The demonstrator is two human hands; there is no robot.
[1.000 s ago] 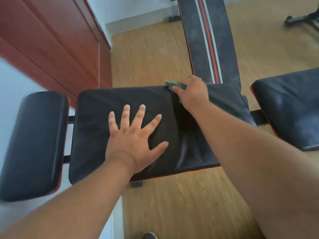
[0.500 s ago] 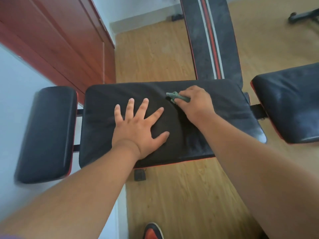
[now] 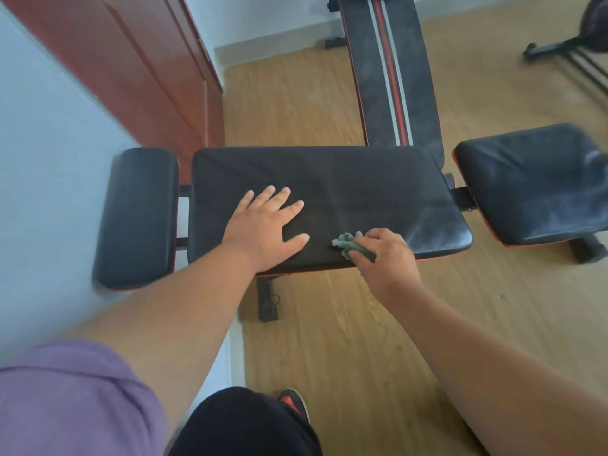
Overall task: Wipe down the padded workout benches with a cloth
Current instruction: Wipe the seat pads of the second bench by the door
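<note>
right grip [image 3: 383, 258] bunching the green cloth [image 3: 345, 245] at the near edge of the middle pad [image 3: 329, 179] | unwiped pad running far and right of it | long axis left-right | left grip [image 3: 263, 222] lying spread flat, empty, just left | right nearer

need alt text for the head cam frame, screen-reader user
Seen from above, the right hand presses a bunched green cloth onto the near edge of a black padded bench pad, while the left hand lies flat on it. Smaller black pads sit at either end, over a wood floor.
</note>
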